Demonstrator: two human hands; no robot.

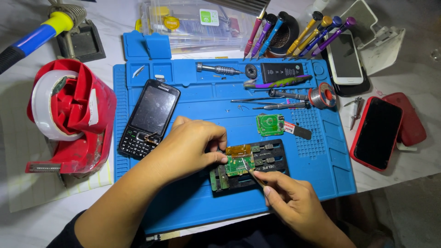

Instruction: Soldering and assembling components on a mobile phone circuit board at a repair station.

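Both hands meet at the green board: left hand pinches it, right hand grips tweezers.

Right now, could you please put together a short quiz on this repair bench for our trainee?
1. True or false: the left hand presses the green circuit board in the black holder.
2. What does the right hand hold against that board?
A. a roll of tape
B. a thin pointed tool
C. a red phone
3. Fill in: the black keypad phone lies on the ____ work mat, on the left hand's side.

Key
1. True; its fingers rest on the board.
2. B: the thin pointed tool has its tip on the board.
3. blue
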